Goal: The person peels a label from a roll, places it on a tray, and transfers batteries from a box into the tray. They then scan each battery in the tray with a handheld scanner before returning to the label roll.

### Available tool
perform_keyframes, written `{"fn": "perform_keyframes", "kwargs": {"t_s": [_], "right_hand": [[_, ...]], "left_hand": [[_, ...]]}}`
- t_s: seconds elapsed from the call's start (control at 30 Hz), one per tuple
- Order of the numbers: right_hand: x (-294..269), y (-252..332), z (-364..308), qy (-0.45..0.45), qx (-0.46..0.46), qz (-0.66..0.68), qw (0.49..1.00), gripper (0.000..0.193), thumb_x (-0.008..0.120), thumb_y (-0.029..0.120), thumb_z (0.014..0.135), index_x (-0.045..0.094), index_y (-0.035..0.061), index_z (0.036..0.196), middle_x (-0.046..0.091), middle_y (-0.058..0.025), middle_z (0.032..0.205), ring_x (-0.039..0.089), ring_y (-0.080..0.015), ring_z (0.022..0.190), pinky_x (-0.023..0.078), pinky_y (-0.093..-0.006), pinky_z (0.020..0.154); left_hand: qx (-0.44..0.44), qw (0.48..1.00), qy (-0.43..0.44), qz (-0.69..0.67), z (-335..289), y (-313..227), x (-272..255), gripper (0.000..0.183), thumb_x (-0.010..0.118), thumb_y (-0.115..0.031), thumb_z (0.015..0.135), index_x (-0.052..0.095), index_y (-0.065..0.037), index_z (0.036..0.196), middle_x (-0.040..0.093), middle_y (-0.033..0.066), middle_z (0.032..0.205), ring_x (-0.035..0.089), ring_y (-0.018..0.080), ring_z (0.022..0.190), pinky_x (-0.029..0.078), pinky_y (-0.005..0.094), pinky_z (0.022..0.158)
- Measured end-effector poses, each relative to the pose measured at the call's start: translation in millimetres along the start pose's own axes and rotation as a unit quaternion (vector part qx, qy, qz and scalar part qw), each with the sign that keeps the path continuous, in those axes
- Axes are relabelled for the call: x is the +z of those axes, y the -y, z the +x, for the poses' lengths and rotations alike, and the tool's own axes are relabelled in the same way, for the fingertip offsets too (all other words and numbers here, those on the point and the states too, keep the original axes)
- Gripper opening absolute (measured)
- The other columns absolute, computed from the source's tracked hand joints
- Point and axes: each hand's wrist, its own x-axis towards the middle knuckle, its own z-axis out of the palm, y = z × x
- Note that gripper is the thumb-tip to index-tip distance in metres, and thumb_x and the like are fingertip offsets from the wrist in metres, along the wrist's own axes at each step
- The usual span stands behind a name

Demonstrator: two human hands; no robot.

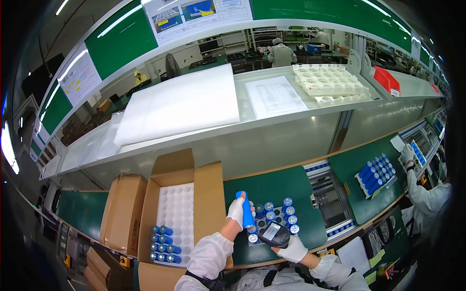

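- Head view: the left hand [237,209], in a white fabric glove, is closed around a smooth blue cylinder [247,209], holding it nearly upright with its top tilted slightly left, above the near end of the green mat [272,186].
- The right hand [293,250], also white-gloved, is wrapped around the grip of a dark handheld scanner [274,234]; the scanner's glossy flat face is turned up and sits just beside the lower end of the held cylinder.
- Under and behind both hands, a pale moulded tray [277,217] rests on the mat, holding more blue cylinders [288,209] upright, their round silvery caps showing.
- To the left, an open brown cardboard box [171,169], flaps spread, holds a white foam insert [176,211] dimpled with round sockets; a cluster of blue cylinders [162,244] fills its near rows and the far rows are bare.
- A second brown carton [124,213] leans against the box's left side.
- On the upper shelf: a thick matte white foam sheet [182,103], a printed paper sheet [274,96], stacked white socketed trays [330,83] and a red bin [387,79].
- At right, a co-worker's gloved hand [407,153] rests by another tray of blue cylinders [375,172].
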Motion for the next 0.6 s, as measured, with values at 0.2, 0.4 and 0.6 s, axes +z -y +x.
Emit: {"fn": "perform_keyframes", "kwargs": {"t_s": [0.2,0.4,0.6], "right_hand": [[-0.7,-10.4,-0.7,0.002,0.003,-0.041,0.999,0.032,0.077,0.028,0.076,0.071,0.0067,0.098,0.072,-0.0128,0.086,0.071,-0.026,0.084,0.055,-0.0342,0.075],[-4.6,-5.7,-2.7,0.001,0.036,-0.03,0.999,0.033,0.076,0.028,0.076,0.07,0.006,0.1,0.073,-0.0127,0.089,0.071,-0.025,0.085,0.054,-0.0341,0.077],[-22.3,-18.4,-6.6,-0.057,0.025,-0.068,0.996,0.028,0.076,0.015,0.079,0.069,-0.0005,0.101,0.072,-0.0103,0.082,0.069,-0.0166,0.073,0.054,-0.031,0.068]], "left_hand": [[-0.016,1.0,-0.015,0.004,4.4,7.0,2.0,0.033,0.058,-0.039,0.096,0.048,-0.008,0.102,0.058,0.009,0.083,0.059,0.0202,0.062,0.052,0.0372,0.052],[0.046,0.996,-0.046,0.065,-16.1,5.6,20.5,0.033,0.059,-0.035,0.096,0.049,-0.005,0.104,0.06,0.0105,0.088,0.063,0.0232,0.07,0.054,0.0375,0.054],[0.205,0.929,-0.046,0.305,-40.3,13.0,29.3,0.044,0.069,-0.012,0.088,0.053,0.002,0.126,0.067,0.0132,0.108,0.065,0.0211,0.096,0.053,0.0315,0.082]]}}
